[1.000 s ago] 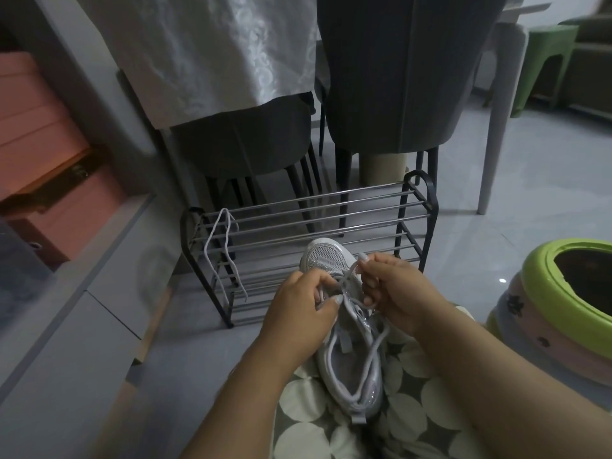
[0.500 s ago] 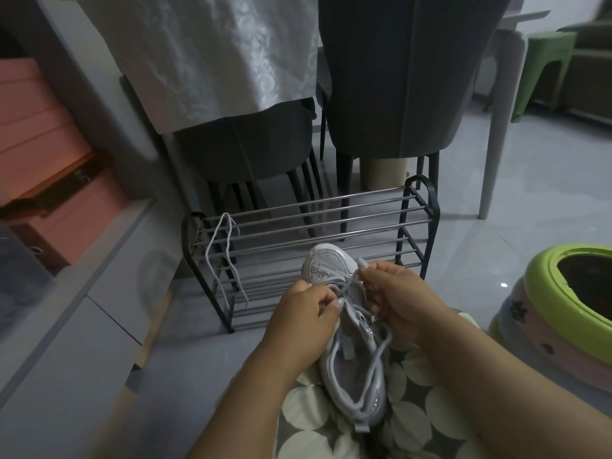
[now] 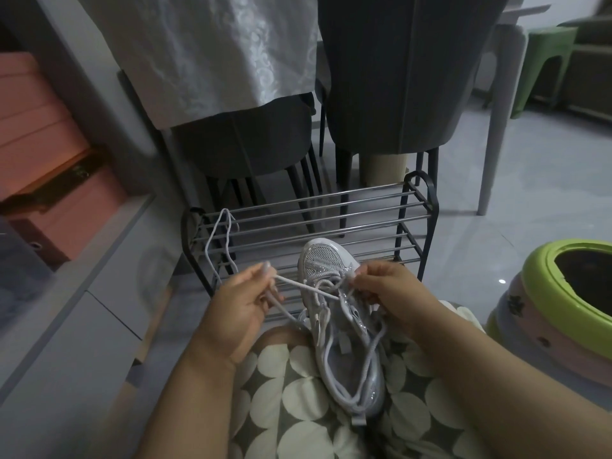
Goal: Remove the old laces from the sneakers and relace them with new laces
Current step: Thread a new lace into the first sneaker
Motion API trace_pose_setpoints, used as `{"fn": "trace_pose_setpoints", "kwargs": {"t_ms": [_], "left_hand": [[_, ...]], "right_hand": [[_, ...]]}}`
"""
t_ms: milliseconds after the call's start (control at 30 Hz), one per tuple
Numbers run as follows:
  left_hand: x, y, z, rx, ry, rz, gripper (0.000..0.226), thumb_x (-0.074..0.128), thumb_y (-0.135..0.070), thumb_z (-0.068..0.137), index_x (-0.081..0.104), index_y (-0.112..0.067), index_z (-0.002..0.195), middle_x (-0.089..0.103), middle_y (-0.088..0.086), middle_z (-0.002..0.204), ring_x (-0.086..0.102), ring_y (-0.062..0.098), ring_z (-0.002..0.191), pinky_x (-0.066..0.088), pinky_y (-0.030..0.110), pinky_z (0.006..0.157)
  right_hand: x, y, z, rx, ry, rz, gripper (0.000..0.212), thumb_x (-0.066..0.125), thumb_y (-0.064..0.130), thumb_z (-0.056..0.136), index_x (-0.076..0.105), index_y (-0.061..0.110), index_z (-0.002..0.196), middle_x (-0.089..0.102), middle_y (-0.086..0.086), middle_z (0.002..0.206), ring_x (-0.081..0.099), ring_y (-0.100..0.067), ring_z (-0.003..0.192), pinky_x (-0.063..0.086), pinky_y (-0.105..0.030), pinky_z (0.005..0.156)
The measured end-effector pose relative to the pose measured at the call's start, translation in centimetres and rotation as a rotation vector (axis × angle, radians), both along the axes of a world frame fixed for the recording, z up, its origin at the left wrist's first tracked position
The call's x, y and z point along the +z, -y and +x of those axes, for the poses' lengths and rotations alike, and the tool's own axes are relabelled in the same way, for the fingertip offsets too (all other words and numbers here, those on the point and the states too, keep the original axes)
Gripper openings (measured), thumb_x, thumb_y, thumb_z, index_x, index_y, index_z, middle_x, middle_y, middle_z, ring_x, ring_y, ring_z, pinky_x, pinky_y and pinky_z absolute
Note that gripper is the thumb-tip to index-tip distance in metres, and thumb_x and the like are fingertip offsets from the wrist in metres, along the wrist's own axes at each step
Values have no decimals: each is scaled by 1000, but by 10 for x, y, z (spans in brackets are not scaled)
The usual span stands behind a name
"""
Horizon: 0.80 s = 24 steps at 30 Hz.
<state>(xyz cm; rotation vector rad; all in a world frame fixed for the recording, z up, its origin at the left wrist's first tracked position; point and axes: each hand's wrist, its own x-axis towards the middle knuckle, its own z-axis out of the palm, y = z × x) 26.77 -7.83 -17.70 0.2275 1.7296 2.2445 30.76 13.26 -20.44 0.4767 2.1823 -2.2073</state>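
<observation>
Head view: the sneaker lies on my lap, toe pointing away toward the shoe rack, heel toward me, resting on the spotted fabric over my knees. My left hand is curled around the lace, pinching it near its tip and drawing it out taut to the left. My right hand has its fingers pinched at the upper eyelets, on the lace or the eyelet edge — I cannot tell which.

The lace looks like a thin, soft cord — light, limp, with no stiffness of its own except at the tip, so I judge the tip is the place to hold when feeding it through a hole. Pulled sideways it should slide easily, though it may snag where it crosses itself near the toe. The shoe seems light and its upper pliable; with nothing bracing it on my lap, it will likely twist toward any pull unless my right hand pins it beside the eyelets.

A second lace hangs over the left end of the rack, well apart from the shoe. Whether it is old or new I cannot say.
</observation>
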Motion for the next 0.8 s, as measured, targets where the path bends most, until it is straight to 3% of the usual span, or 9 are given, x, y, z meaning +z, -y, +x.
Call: {"fn": "trace_pose_setpoints", "kwargs": {"t_ms": [133, 267, 333, 433, 500, 600, 700, 800], "left_hand": [[4, 19, -2, -86, 65, 302, 36, 43, -18, 90, 53, -13, 57, 41, 3, 62, 43, 12, 52, 40, 22, 46], [2, 35, -12, -331, 145, 502, 24, 55, -22, 90, 57, -13, 67, 47, 1, 61, 34, 6, 42, 28, 18, 39], [3, 39, -16, -481, 193, 635, 31, 41, -22, 100, 59, -10, 78, 54, 1, 64, 32, 8, 46, 29, 21, 42], [7, 37, -16, -303, 174, 575, 29, 45, -26, 96, 58, -13, 74, 47, -4, 53, 33, 6, 38, 26, 18, 37], [14, 33, -12, -180, 154, 562, 30, 44, -31, 94, 57, -15, 71, 41, -7, 50, 34, 4, 36, 24, 16, 35], [21, 30, -11, -36, 139, 648, 30, 41, -35, 96, 55, -17, 76, 37, -9, 52, 31, 2, 38, 24, 14, 36], [26, 30, -10, 14, 144, 819, 27, 44, -36, 96, 56, -16, 82, 40, -9, 55, 33, 3, 42, 28, 14, 39], [32, 30, -8, 67, 147, 919, 25, 49, -36, 93, 57, -14, 83, 39, -9, 59, 33, 3, 45, 30, 15, 42]], "right_hand": [[3, 4, 2, 66, 22, 186, 7, 69, 8, 80, 63, 7, 77, 56, -6, 65, 49, -14, 56, 41, -20, 50], [5, 4, 3, 80, 39, 233, 4, 66, 9, 81, 64, 5, 81, 56, -10, 70, 49, -21, 63, 39, -24, 54], [7, 4, 4, 41, 21, 221, 4, 65, 9, 81, 62, 6, 79, 55, -9, 68, 48, -19, 62, 38, -24, 52], [11, 5, 7, -60, -52, 228, 12, 61, 9, 83, 58, -2, 77, 49, -7, 64, 43, -18, 59, 35, -25, 52], [16, 8, 10, -36, -116, 324, 24, 64, 19, 85, 60, -3, 76, 52, -6, 63, 47, -15, 57, 38, -24, 53], [22, 19, 17, 122, -278, 795, 33, 62, 44, 85, 67, 14, 72, 57, 5, 71, 49, -6, 68, 40, -21, 62], [21, 27, 22, 215, -373, 1182, 51, 44, 65, 81, 68, 21, 75, 52, 7, 78, 40, -6, 80, 28, -10, 63], [26, 29, 23, 167, -355, 1067, 58, 37, 73, 77, 64, 21, 72, 51, 8, 76, 39, -4, 78, 28, -11, 63]]}}
